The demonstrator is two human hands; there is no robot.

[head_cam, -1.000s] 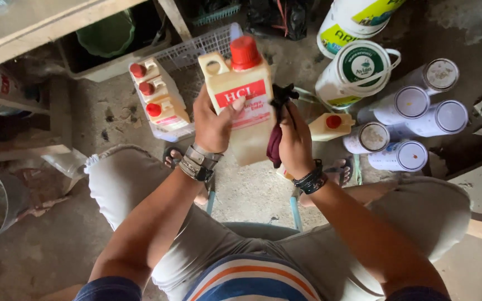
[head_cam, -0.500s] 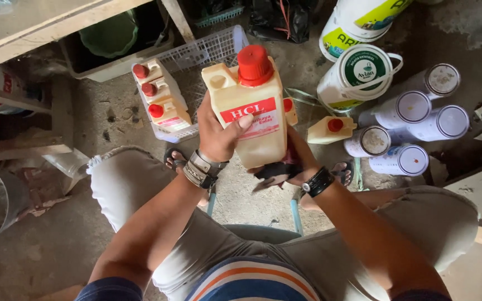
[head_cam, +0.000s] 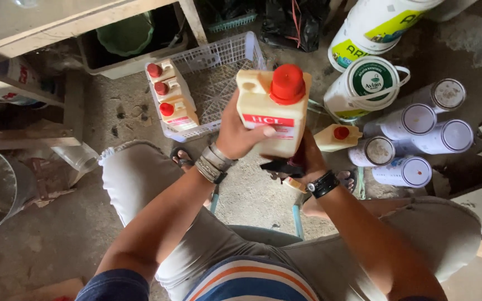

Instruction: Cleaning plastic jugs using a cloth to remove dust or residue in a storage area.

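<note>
A cream plastic jug with a red screw cap point(head_cam: 274, 111) and a red band label is gripped by the left hand point(head_cam: 238, 134), while its base is met by the right hand point(head_cam: 307, 161). Left of the hands, three smaller cream bottles with red caps point(head_cam: 169, 101) are stood in a white mesh basket point(head_cam: 224, 61). Just right of the hands, another small cream bottle point(head_cam: 337, 137) is laid on the floor. Further right, white cylindrical cans point(head_cam: 419, 134) are laid on their sides, and above them white buckets with green-and-yellow labels point(head_cam: 366, 78) are stood.
</note>
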